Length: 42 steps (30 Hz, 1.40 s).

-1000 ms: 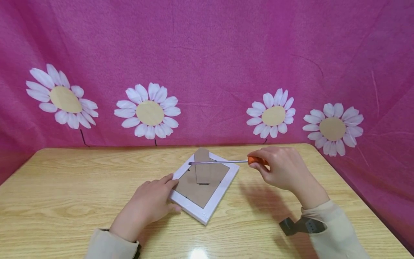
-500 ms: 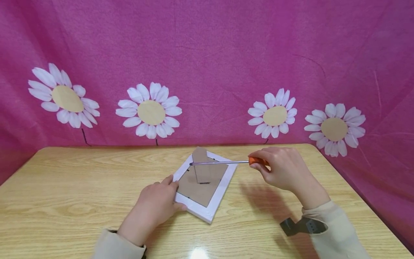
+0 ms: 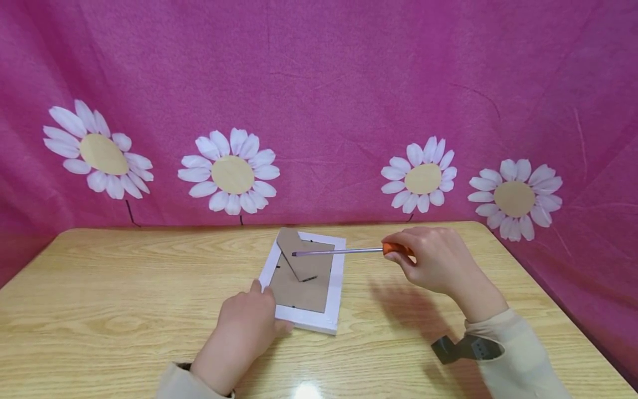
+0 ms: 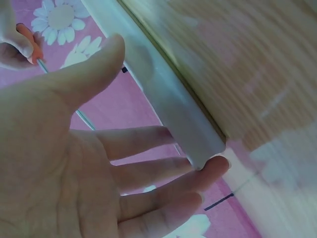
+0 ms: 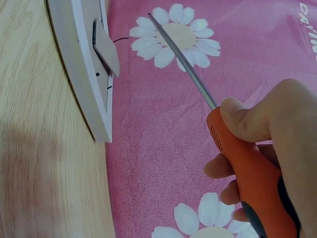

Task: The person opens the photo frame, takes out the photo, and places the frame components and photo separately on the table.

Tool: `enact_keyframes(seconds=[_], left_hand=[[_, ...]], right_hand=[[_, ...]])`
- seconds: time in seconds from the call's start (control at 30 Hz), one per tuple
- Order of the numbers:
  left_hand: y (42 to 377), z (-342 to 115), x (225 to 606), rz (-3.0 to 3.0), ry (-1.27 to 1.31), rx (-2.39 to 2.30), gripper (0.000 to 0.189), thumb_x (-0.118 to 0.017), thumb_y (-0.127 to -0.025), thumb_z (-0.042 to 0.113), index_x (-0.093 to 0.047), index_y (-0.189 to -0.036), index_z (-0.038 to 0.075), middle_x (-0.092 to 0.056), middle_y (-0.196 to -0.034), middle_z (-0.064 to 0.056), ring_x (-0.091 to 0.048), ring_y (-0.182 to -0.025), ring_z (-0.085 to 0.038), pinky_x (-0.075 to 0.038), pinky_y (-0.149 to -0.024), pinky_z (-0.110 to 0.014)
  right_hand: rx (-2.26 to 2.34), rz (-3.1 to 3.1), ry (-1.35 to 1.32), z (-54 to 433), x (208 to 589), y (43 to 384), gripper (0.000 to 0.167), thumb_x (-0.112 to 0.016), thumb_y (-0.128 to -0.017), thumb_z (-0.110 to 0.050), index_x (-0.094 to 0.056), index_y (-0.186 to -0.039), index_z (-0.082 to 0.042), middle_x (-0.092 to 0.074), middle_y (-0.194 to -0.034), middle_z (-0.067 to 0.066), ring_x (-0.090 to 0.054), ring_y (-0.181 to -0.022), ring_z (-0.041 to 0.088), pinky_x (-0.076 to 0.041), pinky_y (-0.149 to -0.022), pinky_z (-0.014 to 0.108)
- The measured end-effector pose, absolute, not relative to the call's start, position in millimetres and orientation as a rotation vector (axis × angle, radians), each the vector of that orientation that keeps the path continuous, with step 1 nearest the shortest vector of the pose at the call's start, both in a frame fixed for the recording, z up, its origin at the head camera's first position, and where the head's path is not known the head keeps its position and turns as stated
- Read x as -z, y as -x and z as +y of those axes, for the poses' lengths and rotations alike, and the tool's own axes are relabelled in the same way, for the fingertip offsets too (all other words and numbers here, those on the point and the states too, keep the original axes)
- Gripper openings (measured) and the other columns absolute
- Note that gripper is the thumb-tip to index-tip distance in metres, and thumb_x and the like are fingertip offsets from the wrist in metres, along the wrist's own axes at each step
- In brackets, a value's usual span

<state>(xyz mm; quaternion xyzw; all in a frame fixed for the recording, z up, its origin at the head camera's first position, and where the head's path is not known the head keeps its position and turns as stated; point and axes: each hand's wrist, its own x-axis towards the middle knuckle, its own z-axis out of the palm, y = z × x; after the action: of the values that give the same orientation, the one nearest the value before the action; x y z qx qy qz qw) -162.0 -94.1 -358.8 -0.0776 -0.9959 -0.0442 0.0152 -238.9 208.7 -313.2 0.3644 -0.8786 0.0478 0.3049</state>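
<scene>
A white picture frame (image 3: 331, 299) lies back side up on the table, with a brown backing board (image 3: 314, 296), small dark tabs and a brown stand leg (image 3: 289, 244). My left hand (image 3: 249, 318) touches its near left corner, fingers along the left side, thumb at the near edge. In the left wrist view the left fingers (image 4: 143, 171) are fairly straight at the frame's end. My right hand (image 3: 433, 260) grips the orange handle of a flat-tipped screwdriver (image 5: 247, 168). Its metal shaft points left, overlapping the backing board in the head view; the right wrist view shows it apart from the frame.
The wood-grain table (image 3: 124, 288) extends around the frame, its far edge close behind it. A pink cloth (image 3: 329, 111) with white daisies hangs behind and at the sides. A dark wrist strap (image 3: 468, 348) sits on the right sleeve.
The picture frame has turned counterclockwise on the table, from a diamond slant to nearly straight. My left hand has moved right and slightly nearer with it. The right hand and screwdriver stay almost still.
</scene>
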Motion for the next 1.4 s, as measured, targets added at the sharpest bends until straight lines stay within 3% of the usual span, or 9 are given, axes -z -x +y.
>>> enact_keyframes(seconds=[0.2,0.47,0.73,0.87,1.0,1.4], left_hand=[[159,-88,362,-3.069,0.255,0.145,0.081,-0.078,-0.077,0.053,-0.061,-0.121,-0.013,-0.058,-0.118,-0.031,-0.065,-0.082,-0.041,-0.055,-0.066,-0.050],[157,-80,365,-3.048,0.318,0.162,0.075,-0.076,-0.083,0.045,-0.059,-0.124,-0.016,-0.049,-0.134,-0.038,-0.065,-0.098,-0.045,-0.056,-0.073,-0.052],[155,-76,366,-2.990,0.360,0.166,0.069,-0.077,-0.083,0.042,-0.061,-0.118,-0.015,-0.054,-0.129,-0.036,-0.067,-0.091,-0.041,-0.056,-0.069,-0.051],[157,-79,364,-2.975,0.372,0.099,0.059,-0.075,-0.084,0.045,-0.065,-0.103,-0.010,-0.063,-0.102,-0.024,-0.065,-0.076,-0.034,-0.054,-0.061,-0.046],[159,-84,361,-2.943,0.386,0.059,0.049,-0.076,-0.083,0.046,-0.063,-0.088,-0.001,-0.051,-0.076,-0.009,-0.058,-0.064,-0.027,-0.048,-0.055,-0.041],[167,-103,354,-3.013,0.411,0.169,0.052,-0.074,-0.086,0.043,-0.066,-0.117,0.002,-0.063,-0.115,-0.013,-0.061,-0.102,-0.031,-0.051,-0.083,-0.049]], right_hand=[[-0.126,-2.319,-0.970,209,314,239,0.019,-0.080,-0.080,-0.021,-0.076,-0.098,-0.014,-0.069,-0.078,-0.003,-0.050,-0.056,0.008,-0.039,-0.047,0.029],[-0.124,-2.310,-0.971,209,314,240,0.018,-0.080,-0.080,-0.021,-0.076,-0.097,-0.015,-0.067,-0.076,-0.004,-0.050,-0.056,0.007,-0.040,-0.047,0.029],[-0.123,-2.313,-0.973,209,314,240,0.019,-0.081,-0.080,-0.020,-0.076,-0.097,-0.014,-0.068,-0.076,-0.004,-0.050,-0.056,0.008,-0.040,-0.048,0.029],[-0.121,-2.314,-0.973,210,314,240,0.019,-0.081,-0.080,-0.020,-0.076,-0.097,-0.014,-0.068,-0.076,-0.004,-0.051,-0.056,0.008,-0.040,-0.048,0.029],[-0.120,-2.312,-0.974,209,314,240,0.019,-0.080,-0.080,-0.020,-0.076,-0.097,-0.015,-0.068,-0.076,-0.004,-0.051,-0.056,0.008,-0.040,-0.048,0.029],[-0.119,-2.312,-0.969,209,315,240,0.019,-0.080,-0.080,-0.021,-0.076,-0.097,-0.015,-0.067,-0.076,-0.005,-0.050,-0.055,0.008,-0.039,-0.047,0.029]])
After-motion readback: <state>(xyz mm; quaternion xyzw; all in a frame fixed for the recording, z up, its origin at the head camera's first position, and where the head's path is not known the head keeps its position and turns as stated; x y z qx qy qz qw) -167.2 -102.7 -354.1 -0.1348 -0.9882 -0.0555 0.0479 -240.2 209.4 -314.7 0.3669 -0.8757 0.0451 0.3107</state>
